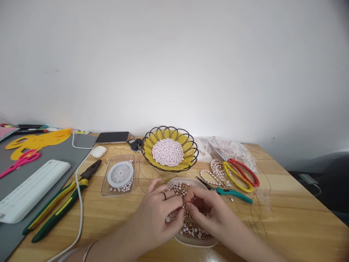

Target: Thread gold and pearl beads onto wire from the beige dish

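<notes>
Both hands meet above a white dish [196,244] filled with pink pearl beads and smaller bronze beads [188,220]. My left hand [163,211], with a black ring on one finger, is closed in a pinch of thumb and forefinger. A tiny pale bead [183,206] shows at those fingertips. Facing it, my right hand [208,209] also pinches thumb against forefinger, right by the same spot. What the right fingertips hold is too small to make out. Parts of the dish and its beads are hidden under the hands.
Behind the dish stands a yellow basket [147,153] of pink beads. Right of it lie bead strands [218,173], red-and-yellow scissors [240,174] and teal-handled pliers [234,194]. Leftward are a spool [120,174] in a clear box, green-and-yellow pliers [65,200], a white cable [81,203] and a power strip [35,189].
</notes>
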{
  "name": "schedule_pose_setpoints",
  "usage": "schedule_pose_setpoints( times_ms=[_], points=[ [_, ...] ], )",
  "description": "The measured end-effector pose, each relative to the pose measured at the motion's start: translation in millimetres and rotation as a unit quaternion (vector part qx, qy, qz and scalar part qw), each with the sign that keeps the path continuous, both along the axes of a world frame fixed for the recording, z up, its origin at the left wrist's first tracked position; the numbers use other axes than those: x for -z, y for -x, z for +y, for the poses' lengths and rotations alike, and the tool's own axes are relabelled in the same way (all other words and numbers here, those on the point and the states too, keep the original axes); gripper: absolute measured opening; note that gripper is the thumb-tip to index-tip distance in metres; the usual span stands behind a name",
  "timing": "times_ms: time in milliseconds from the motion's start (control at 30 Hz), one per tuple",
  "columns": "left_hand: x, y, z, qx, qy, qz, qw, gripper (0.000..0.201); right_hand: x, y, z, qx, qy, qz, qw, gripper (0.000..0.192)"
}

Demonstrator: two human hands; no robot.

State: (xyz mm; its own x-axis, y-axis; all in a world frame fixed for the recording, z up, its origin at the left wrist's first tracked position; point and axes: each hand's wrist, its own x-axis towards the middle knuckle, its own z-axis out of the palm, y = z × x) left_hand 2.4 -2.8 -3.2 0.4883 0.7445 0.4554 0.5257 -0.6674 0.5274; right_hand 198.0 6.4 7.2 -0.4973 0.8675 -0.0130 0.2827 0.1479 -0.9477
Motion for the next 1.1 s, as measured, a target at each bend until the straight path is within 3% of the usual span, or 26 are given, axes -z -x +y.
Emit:
schedule_pose_setpoints(
  times_ms=[133,600,1100],
  points=[
    [0.0,-0.2,0.4,0.002,-0.002,-0.001,1.0,0.019,1.3,-1.6,0.3,-0.022,0.11,0.032,0.993,0.014],
    [0.6,0.5,2.2,0.011,-0.019,-0.002,1.0,0.021,1.3,-0.9,6.9,-0.031,0.229,0.089,0.969,0.02],
    [1.5,1.5,0.1,0.03,-0.018,0.015,0.999,0.019,14.0,3.8,0.5,0.012,0.235,0.124,0.964,0.029]
  ],
)
